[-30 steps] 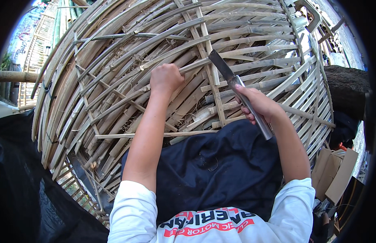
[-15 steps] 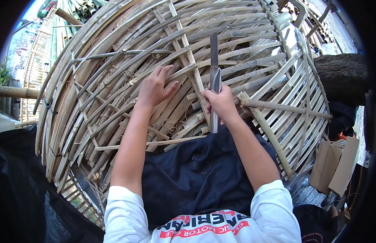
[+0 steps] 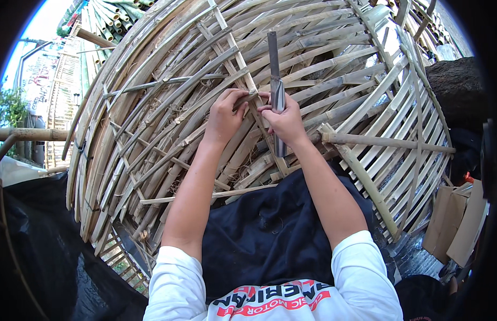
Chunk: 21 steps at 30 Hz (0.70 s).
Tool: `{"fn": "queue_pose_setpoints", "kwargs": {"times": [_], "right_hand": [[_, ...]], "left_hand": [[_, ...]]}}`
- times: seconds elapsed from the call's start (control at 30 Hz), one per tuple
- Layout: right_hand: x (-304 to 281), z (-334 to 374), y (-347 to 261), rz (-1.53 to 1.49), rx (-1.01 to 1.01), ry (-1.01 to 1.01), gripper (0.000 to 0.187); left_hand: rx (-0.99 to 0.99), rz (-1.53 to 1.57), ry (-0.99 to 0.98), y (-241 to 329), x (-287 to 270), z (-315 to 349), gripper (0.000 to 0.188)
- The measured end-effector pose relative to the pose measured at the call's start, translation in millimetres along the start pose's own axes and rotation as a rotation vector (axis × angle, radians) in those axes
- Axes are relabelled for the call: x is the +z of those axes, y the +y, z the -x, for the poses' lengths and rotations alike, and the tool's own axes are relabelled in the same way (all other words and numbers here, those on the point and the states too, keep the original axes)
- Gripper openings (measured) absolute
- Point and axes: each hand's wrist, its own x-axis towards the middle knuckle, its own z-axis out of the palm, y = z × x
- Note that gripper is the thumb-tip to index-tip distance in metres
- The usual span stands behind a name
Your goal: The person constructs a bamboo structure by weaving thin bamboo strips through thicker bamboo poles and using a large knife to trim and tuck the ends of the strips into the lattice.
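My right hand (image 3: pixel 287 122) is closed round the shiny metal tube handle of a knife-like tool (image 3: pixel 279 96). Its narrow dark flat blade (image 3: pixel 273 53) points up and away from me, and the handle's lower end shows below the fist. Beside it, my left hand (image 3: pixel 225 119) pinches a split bamboo strip (image 3: pixel 235 91) where it meets a pale lengthwise slat (image 3: pixel 243 69). The fingertips of my right hand reach the same crossing. Both hands work over a large curved lattice of bamboo strips (image 3: pixel 312 51); the exact grip at the crossing is partly hidden.
Dark cloth (image 3: pixel 248 235) covers my lap. A fan of slats (image 3: pixel 387 144) with a bamboo pole (image 3: pixel 387 142) lies to the right, near a thick log (image 3: pixel 457 88) and a cardboard box (image 3: pixel 446 224). Bamboo poles (image 3: pixel 112 16) are stacked at far left.
My left hand has moved right and closed on the strip at the crossing. My right hand has risen slightly to the left with the knife-like tool. The view has shifted a little.
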Motion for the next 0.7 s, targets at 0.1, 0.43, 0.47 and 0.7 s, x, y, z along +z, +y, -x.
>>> {"fn": "queue_pose_setpoints", "kwargs": {"times": [0.1,0.43,0.47,0.7], "right_hand": [[-3,0,-1,-0.015,0.022,-0.030,0.044],[-2,-2,0,-0.022,0.006,-0.027,0.043],[-2,-2,1,-0.023,0.009,-0.028,0.043],[-5,-4,3,-0.067,-0.016,0.018,0.032]], "left_hand": [[-0.004,-0.012,0.011,0,2,0,0.022],[-0.028,-0.070,0.141,3,17,7,0.016],[-0.030,-0.071,0.141,4,18,8,0.016],[0.015,-0.193,0.129,13,12,-5,0.008]]}}
